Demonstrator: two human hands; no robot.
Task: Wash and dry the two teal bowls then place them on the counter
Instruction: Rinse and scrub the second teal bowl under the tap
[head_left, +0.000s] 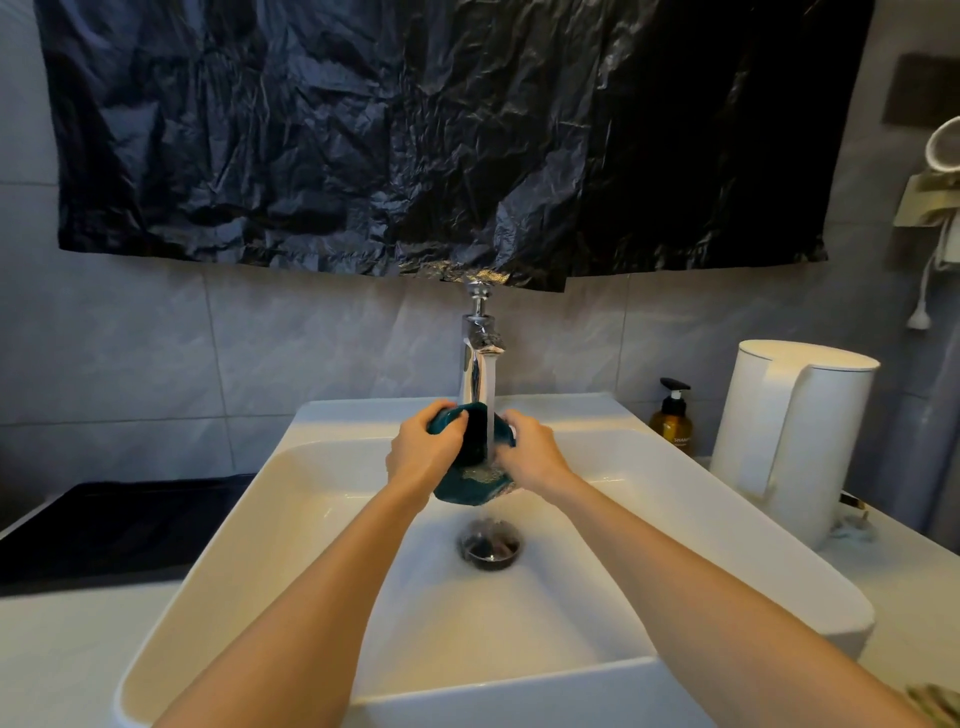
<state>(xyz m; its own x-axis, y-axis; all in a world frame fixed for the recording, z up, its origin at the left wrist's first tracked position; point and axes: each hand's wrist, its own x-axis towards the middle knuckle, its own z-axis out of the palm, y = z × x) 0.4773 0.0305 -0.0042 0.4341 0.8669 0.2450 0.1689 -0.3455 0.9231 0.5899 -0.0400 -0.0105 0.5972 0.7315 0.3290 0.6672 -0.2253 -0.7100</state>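
A: Over the sink (249, 519), what are the fingers doing?
B: Left hand (423, 452) fingers (441, 411) curl over the teal bowl (470, 486) rim, gripping. Right hand (530, 452) grips the opposite edge, slightly blurred.
A: Where's the bowl?
B: Tilted, in the air above the drain (489, 545), water stream (489, 410) from the tap (475, 358) running into it.
A: Around it?
B: Amber pump bottle (672, 423) and white kettle (795, 436) on the tabletop (909, 597), right of the sink.

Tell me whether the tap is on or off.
On. A stream of water falls from the tap onto the teal bowl held over the sink.
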